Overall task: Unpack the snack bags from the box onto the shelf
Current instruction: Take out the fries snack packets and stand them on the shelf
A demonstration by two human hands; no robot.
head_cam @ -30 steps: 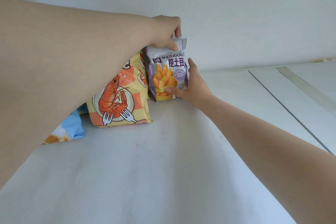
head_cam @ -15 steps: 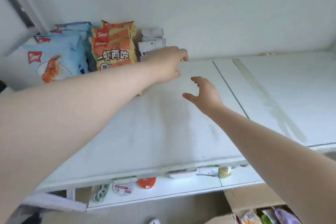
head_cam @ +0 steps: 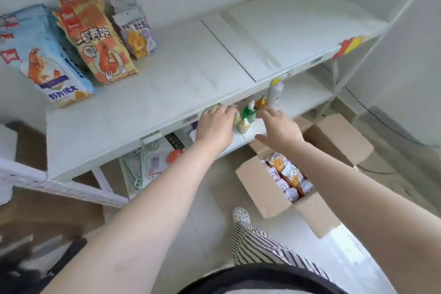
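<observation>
Reaching empty, fingers loose, a left hand (head_cam: 216,124) and right hand (head_cam: 280,130) hang above the cardboard box (head_cam: 260,188), where purple fry bags (head_cam: 286,175) wait; one purple fry bag (head_cam: 137,31) stands on the top shelf (head_cam: 181,74).

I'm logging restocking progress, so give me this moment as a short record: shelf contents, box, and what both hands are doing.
top shelf: three snack bags standing at the back left
blue bag: leftmost, shrimp picture
orange bag: middle, shrimp picture
purple bag: right of the orange one, fries picture
box: open on the floor, small snack bags inside
left hand: empty, fingers loosely curled, near the shelf's front edge
right hand: empty, fingers spread, above the box
lower shelf: small bottles beside the hands
</observation>
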